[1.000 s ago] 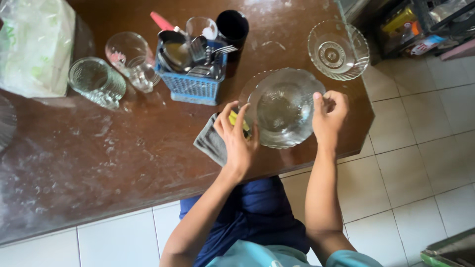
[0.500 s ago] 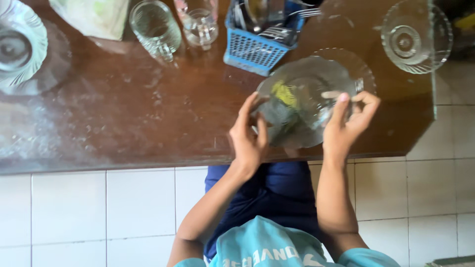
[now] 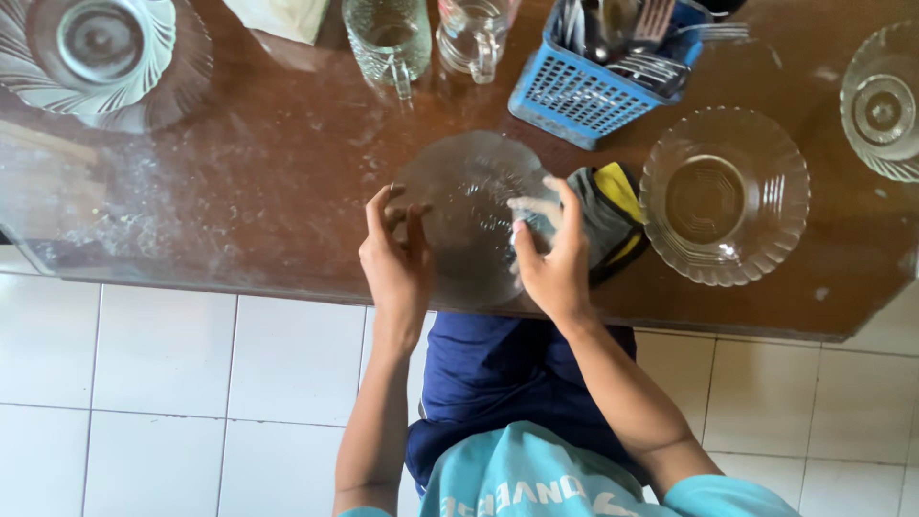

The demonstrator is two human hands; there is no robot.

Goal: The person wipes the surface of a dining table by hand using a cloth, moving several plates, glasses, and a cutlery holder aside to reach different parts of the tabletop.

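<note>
Plate (image 3: 469, 215) between hands, near table edge (image 3: 287, 287)

My work surface is a brown table (image 3: 239, 191) with a glossy, dusty-looking top, filling the upper half of the frame above the white tiled floor (image 3: 172, 383). On it, at the upper left, sits a clear scalloped glass dish (image 3: 100, 53). Along the top edge stand two glass mugs (image 3: 388, 33) and a blue plastic cutlery basket (image 3: 593, 91). Right of centre rests a clear glass bowl (image 3: 725, 196), with another glass bowl (image 3: 885, 101) at the far right edge. A grey-and-yellow cloth (image 3: 608, 215) lies beside the basket.
</note>
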